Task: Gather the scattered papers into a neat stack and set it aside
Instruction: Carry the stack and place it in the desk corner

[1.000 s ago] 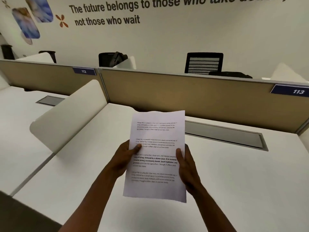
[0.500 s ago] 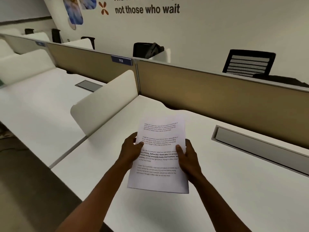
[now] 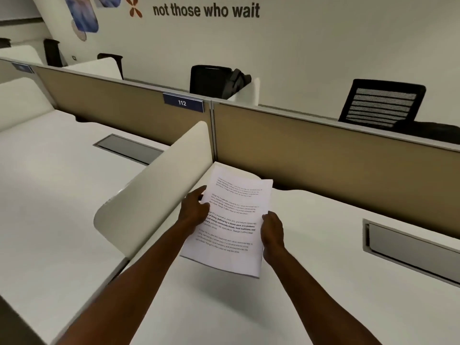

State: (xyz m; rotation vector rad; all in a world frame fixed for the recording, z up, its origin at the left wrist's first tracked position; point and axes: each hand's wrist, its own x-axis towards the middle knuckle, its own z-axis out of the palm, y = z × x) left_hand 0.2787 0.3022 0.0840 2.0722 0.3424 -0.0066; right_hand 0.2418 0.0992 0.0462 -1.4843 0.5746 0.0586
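Observation:
A stack of white printed papers hangs just above the white desk, tilted with its far end toward the back-left corner. My left hand grips its left edge with the thumb on top. My right hand grips its right edge. The sheets look squared together, with black paragraphs of text on the top page. No loose sheets show elsewhere on the desk.
A curved white side divider stands just left of the stack. A tan partition with a "112" label closes the back. A grey cable tray is set into the desk at right. Black chairs stand beyond.
Both hands have carried the stack forward and left, toward the corner by the white divider, and rotated it slightly. The camera has turned left as well.

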